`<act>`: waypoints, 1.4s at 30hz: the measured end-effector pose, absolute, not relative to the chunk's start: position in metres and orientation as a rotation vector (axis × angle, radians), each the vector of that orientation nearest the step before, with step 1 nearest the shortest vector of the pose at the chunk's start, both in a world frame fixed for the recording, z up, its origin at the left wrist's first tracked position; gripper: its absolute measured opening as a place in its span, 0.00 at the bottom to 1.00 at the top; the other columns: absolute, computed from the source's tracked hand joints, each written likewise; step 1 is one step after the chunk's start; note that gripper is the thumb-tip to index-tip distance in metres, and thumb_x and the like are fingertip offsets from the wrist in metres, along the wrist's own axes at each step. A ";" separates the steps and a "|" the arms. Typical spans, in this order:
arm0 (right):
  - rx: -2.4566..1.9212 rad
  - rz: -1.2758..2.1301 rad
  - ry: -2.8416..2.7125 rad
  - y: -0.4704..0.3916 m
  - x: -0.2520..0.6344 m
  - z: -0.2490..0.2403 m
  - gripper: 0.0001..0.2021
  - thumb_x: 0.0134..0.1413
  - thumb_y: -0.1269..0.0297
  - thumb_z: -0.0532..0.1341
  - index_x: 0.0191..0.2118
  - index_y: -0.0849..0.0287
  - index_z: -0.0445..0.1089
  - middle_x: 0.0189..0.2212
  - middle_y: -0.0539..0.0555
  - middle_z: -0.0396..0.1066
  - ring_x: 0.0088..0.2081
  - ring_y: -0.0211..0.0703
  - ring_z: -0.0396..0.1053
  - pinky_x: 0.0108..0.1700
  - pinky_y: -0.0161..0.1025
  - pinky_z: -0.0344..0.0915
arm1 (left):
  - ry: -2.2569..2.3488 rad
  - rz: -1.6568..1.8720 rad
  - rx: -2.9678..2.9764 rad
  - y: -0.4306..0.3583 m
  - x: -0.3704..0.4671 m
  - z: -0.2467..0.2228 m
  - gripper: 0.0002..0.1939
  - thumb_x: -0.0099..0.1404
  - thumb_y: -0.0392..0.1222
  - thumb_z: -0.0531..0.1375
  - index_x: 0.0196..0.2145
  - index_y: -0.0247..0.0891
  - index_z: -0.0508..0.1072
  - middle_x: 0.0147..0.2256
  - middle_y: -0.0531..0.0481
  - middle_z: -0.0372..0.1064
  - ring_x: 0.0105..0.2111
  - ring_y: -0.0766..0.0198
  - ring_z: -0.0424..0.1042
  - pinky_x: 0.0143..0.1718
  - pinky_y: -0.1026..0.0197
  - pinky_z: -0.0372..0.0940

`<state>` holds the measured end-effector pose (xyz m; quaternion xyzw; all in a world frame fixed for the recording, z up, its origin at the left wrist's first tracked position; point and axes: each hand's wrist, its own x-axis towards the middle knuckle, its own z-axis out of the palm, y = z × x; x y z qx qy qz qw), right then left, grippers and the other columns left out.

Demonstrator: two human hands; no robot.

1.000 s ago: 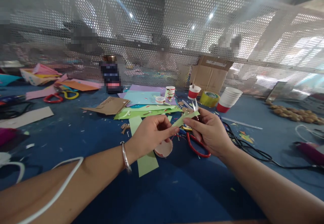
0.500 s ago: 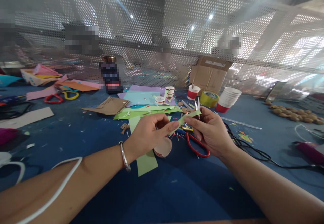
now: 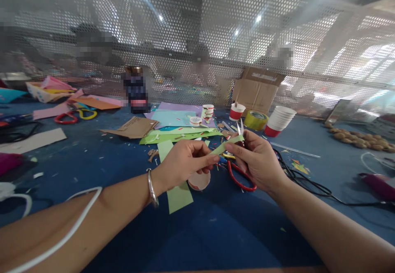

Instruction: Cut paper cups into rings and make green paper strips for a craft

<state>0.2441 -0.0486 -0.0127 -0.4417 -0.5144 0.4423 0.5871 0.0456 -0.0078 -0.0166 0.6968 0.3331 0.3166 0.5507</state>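
Note:
Between my two hands stretches a narrow light-green paper strip (image 3: 227, 145). Its left end is pinched by my left hand (image 3: 185, 160), thumb on top. My right hand (image 3: 259, 156) pinches the other end between thumb and fingers while also holding scissors (image 3: 232, 177). Their red handle hangs below the palm, and the metal blades point up and away behind the strip. Under my left fingers a round, shallow cut paper-cup piece (image 3: 199, 181) lies on the table. Partly covered by my left hand is a longer light-green paper piece (image 3: 179, 199).
Coloured sheets (image 3: 177, 118) and folded brown cardboard (image 3: 137, 127) lie ahead, with a small decorated paper cup (image 3: 207, 112). Stacked white cups (image 3: 280, 119), yellow tape (image 3: 256, 120) and a cardboard box (image 3: 257, 90) stand to the right. A black cable (image 3: 304, 182) runs beside my right forearm.
My left fingers have shifted slightly along the strip, and more fingertips show beneath it. My right hand keeps its hold on strip and scissors. The view has tilted a little.

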 end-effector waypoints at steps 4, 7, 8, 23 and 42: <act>-1.040 1.043 -1.197 -0.049 0.244 -0.011 0.13 0.51 0.61 0.73 0.34 0.59 0.70 0.18 0.41 0.64 0.12 0.23 0.53 0.13 0.27 0.45 | 0.812 0.773 1.678 -0.008 0.046 -0.016 0.17 0.60 0.51 0.69 0.25 0.36 0.71 0.22 0.53 0.74 0.22 0.68 0.72 0.23 0.68 0.63; -1.025 1.041 -1.184 -0.049 0.244 -0.011 0.12 0.51 0.61 0.73 0.35 0.58 0.70 0.15 0.39 0.60 0.12 0.24 0.52 0.13 0.28 0.44 | 0.838 0.821 1.822 -0.008 0.045 -0.016 0.17 0.62 0.51 0.67 0.25 0.36 0.73 0.21 0.53 0.73 0.21 0.68 0.71 0.22 0.68 0.61; -1.016 1.032 -1.173 -0.049 0.245 -0.010 0.12 0.51 0.61 0.73 0.35 0.58 0.70 0.15 0.39 0.61 0.12 0.24 0.52 0.13 0.28 0.43 | 0.848 0.862 1.900 -0.008 0.044 -0.015 0.16 0.63 0.51 0.67 0.26 0.36 0.74 0.21 0.53 0.73 0.21 0.68 0.70 0.21 0.67 0.60; -1.042 1.072 -1.056 -0.059 0.221 -0.016 0.18 0.48 0.52 0.74 0.29 0.59 0.68 0.15 0.41 0.60 0.11 0.25 0.52 0.12 0.27 0.43 | 0.811 1.413 3.221 -0.003 0.035 -0.004 0.13 0.72 0.42 0.58 0.29 0.37 0.73 0.24 0.53 0.69 0.25 0.63 0.69 0.25 0.58 0.54; -1.078 1.012 -1.105 -0.053 0.228 -0.020 0.16 0.49 0.58 0.73 0.28 0.60 0.68 0.17 0.44 0.68 0.11 0.24 0.54 0.12 0.25 0.46 | 0.894 1.017 2.184 -0.003 0.041 -0.011 0.22 0.70 0.59 0.57 0.37 0.36 0.77 0.28 0.51 0.75 0.23 0.68 0.72 0.23 0.66 0.61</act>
